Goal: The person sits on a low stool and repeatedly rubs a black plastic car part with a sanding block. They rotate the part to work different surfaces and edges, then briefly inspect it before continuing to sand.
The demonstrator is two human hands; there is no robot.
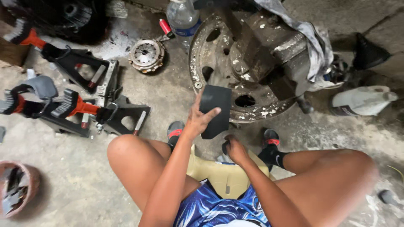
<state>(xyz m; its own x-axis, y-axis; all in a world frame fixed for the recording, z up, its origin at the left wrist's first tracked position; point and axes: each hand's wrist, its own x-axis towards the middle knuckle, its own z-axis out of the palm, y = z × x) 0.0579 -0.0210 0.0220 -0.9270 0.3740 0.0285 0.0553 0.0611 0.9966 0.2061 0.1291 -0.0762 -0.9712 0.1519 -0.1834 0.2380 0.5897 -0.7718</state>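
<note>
So, left hand (pixel 194 122) lifts the dark rubber sheet (pixel 215 111) above the floor (pixel 75 176).
I see its fingers (pixel 210 113) pinching it upright for a look; right hand (pixel 235 150) curls low, grip hidden, by the vise (pixel 269 54).

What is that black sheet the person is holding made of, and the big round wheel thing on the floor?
The black sheet, held in the left hand, looks like matte rubber or an abrasive sheet: dull, thin and slightly curved. The round disc looks like heavy metal, likely steel or iron: grey, rusty, paint-spattered, with cut holes.
</note>
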